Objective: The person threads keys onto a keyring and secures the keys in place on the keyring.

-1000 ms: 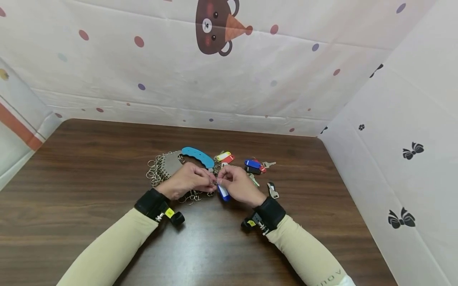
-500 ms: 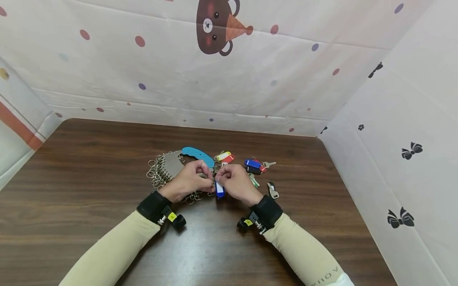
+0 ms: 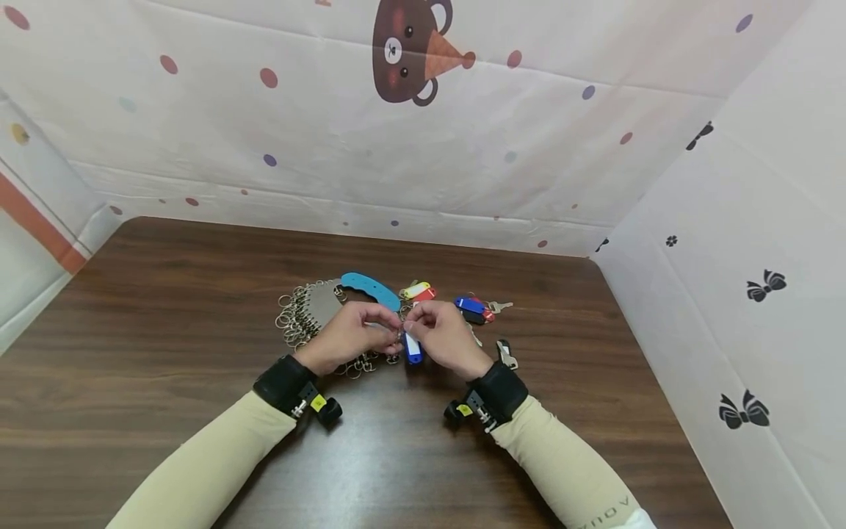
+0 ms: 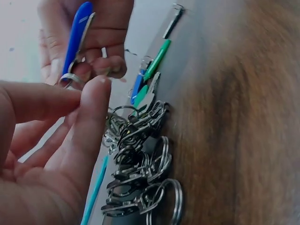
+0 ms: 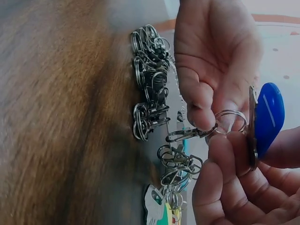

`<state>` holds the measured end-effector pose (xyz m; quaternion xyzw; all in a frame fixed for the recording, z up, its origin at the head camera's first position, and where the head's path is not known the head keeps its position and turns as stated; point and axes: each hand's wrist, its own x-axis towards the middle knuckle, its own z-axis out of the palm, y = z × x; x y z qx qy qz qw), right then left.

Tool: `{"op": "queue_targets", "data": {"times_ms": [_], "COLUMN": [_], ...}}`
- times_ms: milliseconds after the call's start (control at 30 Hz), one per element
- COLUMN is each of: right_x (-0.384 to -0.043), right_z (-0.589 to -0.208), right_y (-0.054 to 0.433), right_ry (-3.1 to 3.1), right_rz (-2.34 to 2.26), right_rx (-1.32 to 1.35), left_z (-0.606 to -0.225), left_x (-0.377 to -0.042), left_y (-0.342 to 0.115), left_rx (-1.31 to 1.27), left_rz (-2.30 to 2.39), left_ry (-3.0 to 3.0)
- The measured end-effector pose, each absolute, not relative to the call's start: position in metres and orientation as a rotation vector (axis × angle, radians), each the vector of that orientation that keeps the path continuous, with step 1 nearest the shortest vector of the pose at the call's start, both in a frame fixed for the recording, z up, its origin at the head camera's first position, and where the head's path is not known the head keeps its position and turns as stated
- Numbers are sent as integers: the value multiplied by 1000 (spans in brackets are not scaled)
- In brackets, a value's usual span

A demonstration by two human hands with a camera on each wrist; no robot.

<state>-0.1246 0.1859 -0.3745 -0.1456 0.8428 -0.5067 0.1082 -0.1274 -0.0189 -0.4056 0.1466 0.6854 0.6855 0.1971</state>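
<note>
Close together above the table, both hands work on one small key ring set. My left hand (image 3: 350, 334) pinches a metal split ring (image 5: 232, 121) with a snap hook (image 5: 190, 135) on it. My right hand (image 3: 449, 338) holds a blue key tag (image 5: 271, 117) and a silver key (image 5: 253, 126) between thumb and fingers, right at that ring. In the head view the tag's white label faces up. Under and beside the left hand lies a grey metal plate (image 3: 322, 300) with a blue handle (image 3: 370, 288), its edge hung with several hooks and rings.
Yellow (image 3: 416, 290) and red (image 3: 425, 294) key tags lie by the handle's right end. Farther right are another blue tag (image 3: 469, 304), a black tag (image 3: 472, 317) and a key (image 3: 500, 306). A dark-tagged key (image 3: 507, 355) lies beside the right wrist. Patterned sheets (image 3: 297, 132) wall the table.
The blue tag between the hands has swung from a slant to nearly upright. The left fingers have arched up a little. The head view has shifted slightly.
</note>
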Motion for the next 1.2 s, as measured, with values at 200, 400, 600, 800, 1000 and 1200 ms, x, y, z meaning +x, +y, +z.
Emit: {"op": "queue_targets", "data": {"times_ms": [200,400,600,800,1000,1200], "right_x": [-125,-123,-122,-121,-120,-119], "right_z": [-377,-378,-379,-379,-380,-379], "right_y": [186,187,187,189,189,190], "right_ry": [2509,2563,2573,2570,2573,2579], "right_rz": [-1475,-1430,-1432,-1444,-1434,-1461], "right_rx": [-498,-584,-600,-601,-628,-630], "left_z": [-405,-404,-404,-403,-405,-402], "left_x": [-128,-126,-123,-123,-121,-116], "left_y": [-13,-11,-10,-10,-6,-2], "left_rx": [418,325,398,495,510,585], "left_rz": [1826,1811,1685,1631,1609,1508], "left_ry": [2190,2259,2442,2612,2709,2842]}}
